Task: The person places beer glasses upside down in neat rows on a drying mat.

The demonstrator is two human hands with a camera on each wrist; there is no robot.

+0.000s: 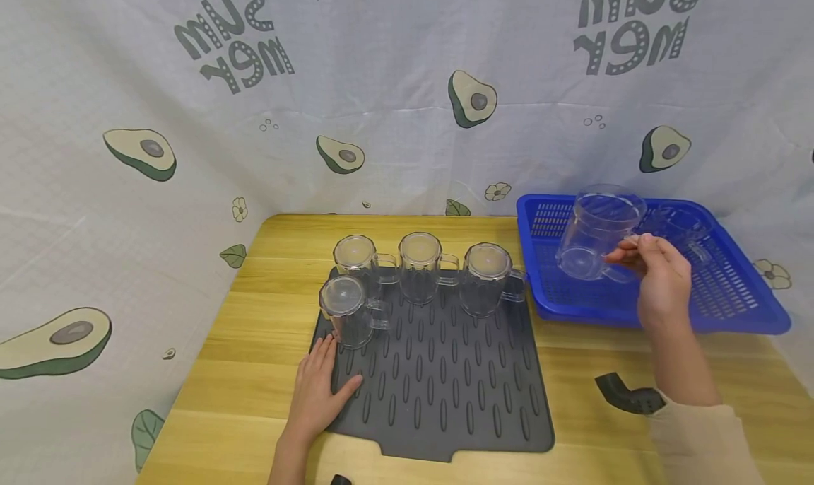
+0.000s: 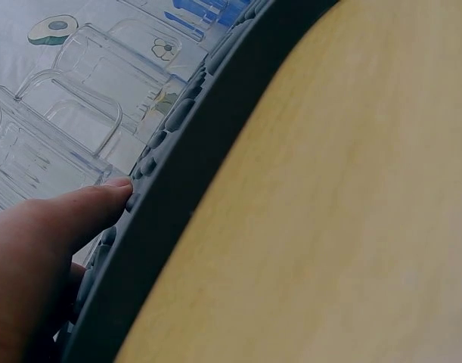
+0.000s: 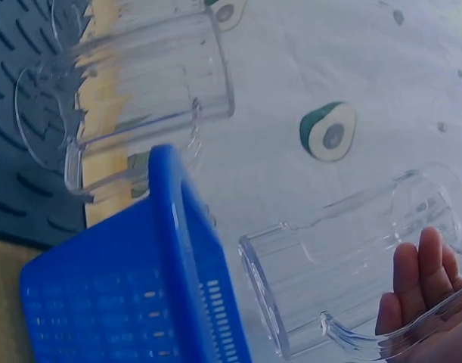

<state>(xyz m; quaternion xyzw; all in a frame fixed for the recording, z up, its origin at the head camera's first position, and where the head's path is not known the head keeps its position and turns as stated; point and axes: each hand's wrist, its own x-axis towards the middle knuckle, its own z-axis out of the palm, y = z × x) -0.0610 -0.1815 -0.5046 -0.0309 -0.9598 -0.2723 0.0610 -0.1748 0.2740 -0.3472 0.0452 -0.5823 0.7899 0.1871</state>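
My right hand (image 1: pixel 661 273) pinches a clear mug (image 1: pixel 594 237) by its handle over the blue basket; its wide rim is uppermost. In the right wrist view, that mug (image 3: pixel 321 257) shows beside the curled fingers. Another clear mug (image 1: pixel 680 227) lies in the basket, hard to make out. My left hand (image 1: pixel 318 389) rests with extended fingers on the left edge of a dark ridged mat (image 1: pixel 439 386). Its fingertips are close to a clear mug (image 1: pixel 346 312); whether they touch is unclear. Behind stand three more upturned mugs, including the right one (image 1: pixel 485 280).
The blue perforated basket (image 1: pixel 591 312) stands at the back right of the wooden table (image 1: pixel 248 329). A black bent piece (image 1: pixel 626 394) is beside my right sleeve. A white cloth (image 1: pixel 394 54) with avocado prints hangs behind the table and along its left side.
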